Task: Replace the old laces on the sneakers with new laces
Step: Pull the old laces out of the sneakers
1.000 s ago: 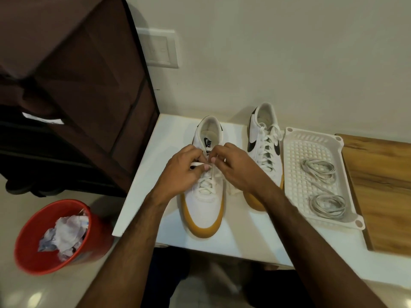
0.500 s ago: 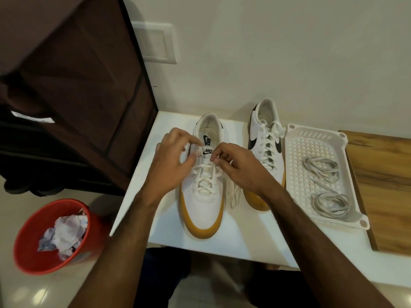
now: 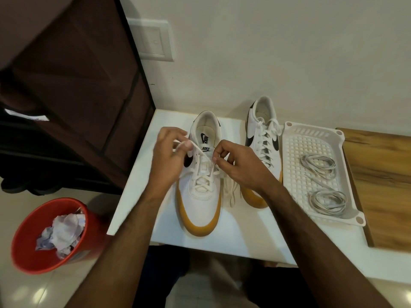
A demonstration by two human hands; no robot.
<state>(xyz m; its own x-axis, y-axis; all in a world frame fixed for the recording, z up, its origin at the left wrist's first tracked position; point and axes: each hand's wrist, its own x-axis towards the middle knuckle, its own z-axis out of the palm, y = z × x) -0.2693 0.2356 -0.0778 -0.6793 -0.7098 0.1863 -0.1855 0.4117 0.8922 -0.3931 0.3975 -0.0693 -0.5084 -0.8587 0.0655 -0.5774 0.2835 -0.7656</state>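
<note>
2 arms reach out from you over the near edge of the white table (image 3: 233, 238). Just past that edge sits the near sneaker (image 3: 201, 196), white with a yellow-brown toe that points at you. Your left hand (image 3: 168, 162) is at its left side, fingers curled, and it pinches one end of the old lace (image 3: 205, 181) and lifts it up and to the left. Your right hand (image 3: 239, 164) is at the shoe's right side, fingers bent, and its fingertips pinch the lace by the top holes. The lace is out of the top holes but is laced through the lower ones, and its loose end (image 3: 230, 192) lies on the table between the 2 shoes. The second sneaker (image 3: 263, 141) stands just beside the first, to its right and a bit farther back, with its lace done all the way up. Right of that is a white plastic tray (image 3: 293, 152) with 2 grey coils of new laces (image 3: 320, 174) lying in it. A wooden board (image 3: 382, 185) lies under the tray's far side. Down on the floor to your left stands a red bin (image 3: 29, 252) with crumpled paper (image 3: 61, 234) inside. Farther back on the left is a dark brown cabinet (image 3: 73, 85), and behind the table a pale wall with a switch plate (image 3: 153, 41).
</note>
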